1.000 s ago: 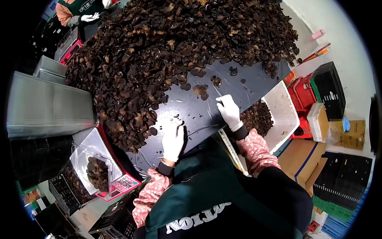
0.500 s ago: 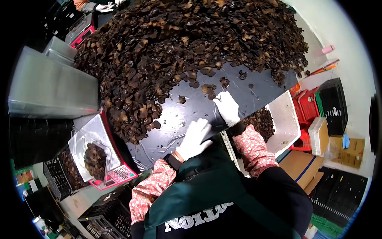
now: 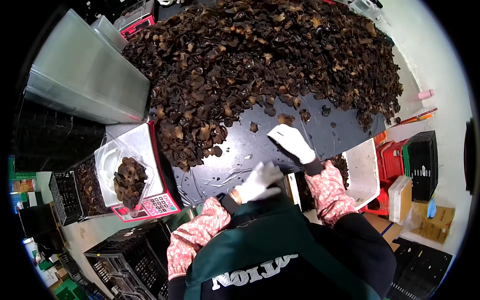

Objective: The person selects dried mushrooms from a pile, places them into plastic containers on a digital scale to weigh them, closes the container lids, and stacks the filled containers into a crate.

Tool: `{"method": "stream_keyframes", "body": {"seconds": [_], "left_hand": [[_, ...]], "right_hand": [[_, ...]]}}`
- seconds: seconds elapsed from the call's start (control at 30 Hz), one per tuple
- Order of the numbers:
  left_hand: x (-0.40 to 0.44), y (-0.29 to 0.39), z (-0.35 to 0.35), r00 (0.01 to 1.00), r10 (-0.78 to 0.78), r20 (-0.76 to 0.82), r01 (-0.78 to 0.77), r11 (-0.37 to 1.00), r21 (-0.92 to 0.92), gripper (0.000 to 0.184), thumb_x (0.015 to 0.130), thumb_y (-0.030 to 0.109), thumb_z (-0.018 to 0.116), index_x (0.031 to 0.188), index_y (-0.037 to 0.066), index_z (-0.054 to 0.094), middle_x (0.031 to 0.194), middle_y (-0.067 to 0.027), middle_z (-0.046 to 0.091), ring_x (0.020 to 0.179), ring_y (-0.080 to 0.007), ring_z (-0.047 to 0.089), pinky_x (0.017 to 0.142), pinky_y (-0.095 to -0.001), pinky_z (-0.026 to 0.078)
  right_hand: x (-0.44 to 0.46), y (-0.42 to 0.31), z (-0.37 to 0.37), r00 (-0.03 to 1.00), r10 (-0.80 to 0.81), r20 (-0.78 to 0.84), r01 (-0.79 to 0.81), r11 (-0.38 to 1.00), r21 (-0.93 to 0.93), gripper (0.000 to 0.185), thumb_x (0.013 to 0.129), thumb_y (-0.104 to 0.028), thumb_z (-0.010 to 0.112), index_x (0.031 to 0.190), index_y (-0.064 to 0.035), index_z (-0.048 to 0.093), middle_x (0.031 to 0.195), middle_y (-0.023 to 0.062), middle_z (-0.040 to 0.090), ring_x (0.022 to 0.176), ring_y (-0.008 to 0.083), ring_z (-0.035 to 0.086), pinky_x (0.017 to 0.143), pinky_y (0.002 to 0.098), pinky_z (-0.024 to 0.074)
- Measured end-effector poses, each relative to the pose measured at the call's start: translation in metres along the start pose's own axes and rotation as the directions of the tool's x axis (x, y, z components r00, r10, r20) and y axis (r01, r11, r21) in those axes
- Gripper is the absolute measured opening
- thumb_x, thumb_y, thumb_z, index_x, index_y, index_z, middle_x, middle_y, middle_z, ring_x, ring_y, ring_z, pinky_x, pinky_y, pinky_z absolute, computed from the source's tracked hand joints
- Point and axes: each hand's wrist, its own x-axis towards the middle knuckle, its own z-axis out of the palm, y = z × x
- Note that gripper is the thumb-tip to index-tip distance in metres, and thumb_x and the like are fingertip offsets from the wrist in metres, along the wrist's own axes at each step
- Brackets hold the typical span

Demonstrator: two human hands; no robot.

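Fingers of the left hand (image 3: pixel 256 184) are spread apart and blurred, with nothing visible in them; the hand is low over the near edge of the bench (image 3: pixel 220 172), close to the apron (image 3: pixel 265 230). The right hand (image 3: pixel 292 141) reaches over the bench with its fingers extended and close together, pointing toward the left side of the view. Whether anything is pinched beneath them is hidden. Just beyond this hand is a loose brown fungus piece (image 3: pixel 286 119), with a few smaller scraps scattered around it.

A broad heap of dark fungus (image 3: pixel 260 55) covers the far part of the bench and runs down its left side. At the left, a clear container (image 3: pixel 107 162) with a clump of fungus (image 3: pixel 130 182) inside sits on a red-framed scale (image 3: pixel 157 205). Beyond it stands a tall stack of clear tubs (image 3: pixel 95 70). To the right of the bench, a white bin (image 3: pixel 364 172) holds more dark pieces, partly hidden behind the right sleeve (image 3: pixel 331 192). Red crates (image 3: pixel 391 162) stand beside the bin.
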Motion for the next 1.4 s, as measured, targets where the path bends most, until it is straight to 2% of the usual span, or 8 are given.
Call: {"method": "stream_keyframes", "body": {"seconds": [0.07, 0.23, 0.47, 0.63, 0.77, 1.27, 1.33, 1.4], "left_hand": [[0.001, 0.028, -0.045, 0.898, -0.091, 0.43, 0.391, 0.613, -0.687, 0.056, 0.097, 0.034, 0.062, 0.142, 0.004, 0.05, 0.137, -0.0138, 0.059, 0.13, -0.0256, 0.054, 0.109, -0.0393, 0.041], [-0.058, 0.016, -0.077, 0.82, -0.566, 0.085, 0.466, 0.574, -0.674, 0.041, 0.103, 0.023, 0.054, 0.138, 0.002, 0.053, 0.132, -0.0128, 0.062, 0.118, -0.0204, 0.061, 0.103, -0.0325, 0.045], [-0.133, 0.024, -0.072, 0.574, -0.817, 0.059, 0.335, 0.168, -0.927, 0.038, 0.103, 0.013, 0.052, 0.139, 0.0, 0.051, 0.128, -0.0095, 0.063, 0.113, -0.0164, 0.061, 0.1, -0.0306, 0.047], [-0.118, 0.03, -0.067, 0.551, -0.834, 0.003, 0.257, 0.166, -0.952, 0.036, 0.104, 0.013, 0.051, 0.137, -0.001, 0.052, 0.125, -0.0107, 0.065, 0.109, -0.0161, 0.063, 0.096, -0.0296, 0.049], [-0.099, 0.021, -0.072, 0.526, -0.846, -0.083, 0.302, 0.278, -0.912, 0.033, 0.102, 0.012, 0.054, 0.133, -0.001, 0.056, 0.118, -0.0098, 0.068, 0.104, -0.0147, 0.064, 0.095, -0.0284, 0.049], [-0.057, 0.0, -0.078, 0.553, -0.825, -0.117, 0.263, 0.306, -0.915, 0.028, 0.103, 0.013, 0.053, 0.126, 0.001, 0.062, 0.104, -0.0068, 0.07, 0.091, -0.0116, 0.064, 0.084, -0.0252, 0.05], [-0.05, -0.009, -0.078, 0.565, -0.814, -0.137, 0.269, 0.338, -0.902, 0.034, 0.103, 0.013, 0.052, 0.135, 0.003, 0.056, 0.11, -0.0072, 0.067, 0.088, -0.0104, 0.063, 0.08, -0.0242, 0.051], [-0.034, -0.004, -0.092, 0.468, -0.867, -0.171, 0.102, 0.246, -0.964, 0.042, 0.102, 0.013, 0.054, 0.143, 0.005, 0.048, 0.116, -0.0079, 0.063, 0.087, -0.01, 0.063, 0.078, -0.024, 0.052]], "right_hand": [[0.013, -0.005, 0.023, 0.963, 0.251, 0.095, -0.259, 0.963, 0.074, 0.015, 0.089, -0.018, 0.062, 0.1, -0.0103, 0.068, 0.095, 0.0078, 0.067, 0.089, 0.0244, 0.066, 0.076, 0.0352, 0.0526], [0.045, 0.012, 0.037, 0.7, 0.633, -0.33, -0.631, 0.765, 0.129, 0.026, 0.088, -0.03, 0.07, 0.106, -0.012, 0.069, 0.093, 0.0073, 0.068, 0.079, 0.0248, 0.067, 0.07, 0.0374, 0.0529], [0.077, 0.057, 0.053, 0.722, 0.681, -0.122, -0.691, 0.704, -0.164, 0.04, 0.087, -0.041, 0.069, 0.111, -0.0097, 0.064, 0.095, 0.0103, 0.066, 0.086, 0.0309, 0.066, 0.074, 0.0405, 0.0523], [0.086, 0.012, 0.03, 0.802, 0.544, -0.247, -0.465, 0.828, 0.313, 0.036, 0.082, -0.005, 0.065, 0.118, -0.0078, 0.062, 0.109, 0.0123, 0.061, 0.1, 0.0278, 0.063, 0.089, 0.0347, 0.05], [0.089, -0.008, 0.034, 0.872, 0.39, -0.297, -0.278, 0.892, 0.356, 0.044, 0.08, 0.004, 0.055, 0.12, -0.01, 0.067, 0.118, 0.0134, 0.06, 0.113, 0.0284, 0.059, 0.099, 0.0349, 0.0458], [0.071, -0.036, 0.043, 0.822, 0.565, -0.068, -0.416, 0.678, 0.606, 0.037, 0.085, -0.003, 0.069, 0.12, -0.0063, 0.06, 0.104, 0.0053, 0.064, 0.089, 0.011, 0.06, 0.079, 0.0265, 0.0506], [0.07, -0.053, 0.031, 0.801, 0.58, 0.149, -0.434, 0.391, 0.811, 0.037, 0.087, -0.004, 0.067, 0.123, -0.0062, 0.059, 0.107, 0.0047, 0.067, 0.093, 0.0102, 0.063, 0.081, 0.026, 0.0519], [0.07, -0.074, 0.025, 0.837, 0.522, 0.165, -0.397, 0.372, 0.839, 0.035, 0.089, -0.005, 0.066, 0.123, -0.0041, 0.059, 0.107, 0.0051, 0.068, 0.094, 0.0112, 0.064, 0.081, 0.0258, 0.0524]]}}
